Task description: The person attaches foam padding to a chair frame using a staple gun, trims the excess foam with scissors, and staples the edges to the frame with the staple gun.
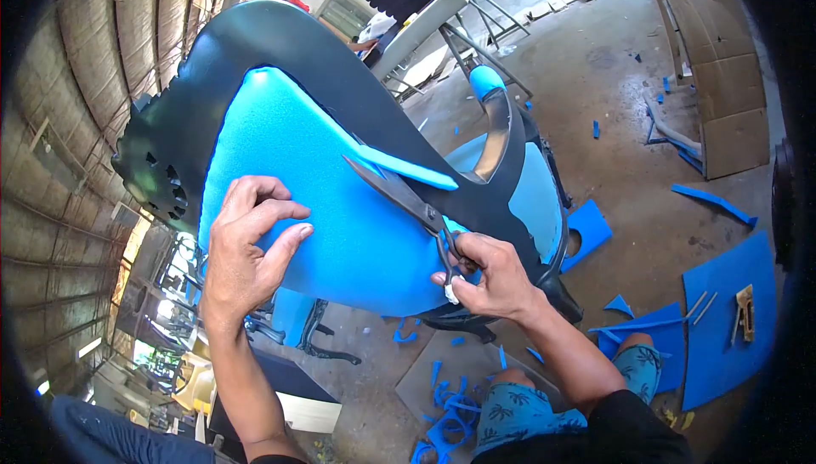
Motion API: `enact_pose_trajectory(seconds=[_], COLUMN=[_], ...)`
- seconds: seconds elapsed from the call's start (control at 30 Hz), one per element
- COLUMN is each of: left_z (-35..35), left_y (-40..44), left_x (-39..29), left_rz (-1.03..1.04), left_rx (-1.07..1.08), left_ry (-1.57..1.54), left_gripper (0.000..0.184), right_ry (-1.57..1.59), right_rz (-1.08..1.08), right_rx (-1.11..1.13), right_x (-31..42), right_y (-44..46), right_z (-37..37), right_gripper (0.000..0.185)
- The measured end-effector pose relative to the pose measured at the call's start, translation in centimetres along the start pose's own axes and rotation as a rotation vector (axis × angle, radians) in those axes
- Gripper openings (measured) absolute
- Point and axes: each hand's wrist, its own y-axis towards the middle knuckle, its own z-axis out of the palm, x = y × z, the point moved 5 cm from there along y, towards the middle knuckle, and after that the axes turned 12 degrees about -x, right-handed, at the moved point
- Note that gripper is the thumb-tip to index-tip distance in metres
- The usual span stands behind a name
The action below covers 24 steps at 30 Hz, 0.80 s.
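Note:
A dark chair frame with a tall curved back carries a sheet of bright blue foam. My right hand is closed round the handles of dark metal scissors. Their blades are parted at the foam's right edge, where a narrow blue strip is partly cut and lies over the frame. Over the left part of the foam, my left hand has its fingers curled and apart, with nothing between them. The chair's curved armrest has a blue foam piece on its end.
Blue foam sheets and scraps lie on the floor, a stapler-like tool on one sheet. Cardboard stands at the right. A table is behind, with part of another person's arm beside it.

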Motion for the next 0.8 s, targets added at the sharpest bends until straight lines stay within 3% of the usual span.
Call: enact_pose_trajectory(seconds=[0.2, 0.57, 0.8], left_z=[0.0, 0.1, 0.0], left_y=[0.0, -0.1, 0.0], left_x=[-0.2, -0.1, -0.2], left_rz=[0.016, 0.005, 0.023], left_rx=[-0.001, -0.003, -0.004], left_ry=[0.014, 0.007, 0.011], left_gripper=[0.023, 0.022, 0.021], right_ry=[-0.01, 0.026, 0.068], right_rz=[0.014, -0.061, -0.003], right_rx=[-0.017, -0.08, -0.033], right_x=[0.0, -0.4, 0.9], right_y=[0.3, 0.3, 0.8], right_z=[0.3, 0.6, 0.1], right_gripper=[0.033, 0.016, 0.025])
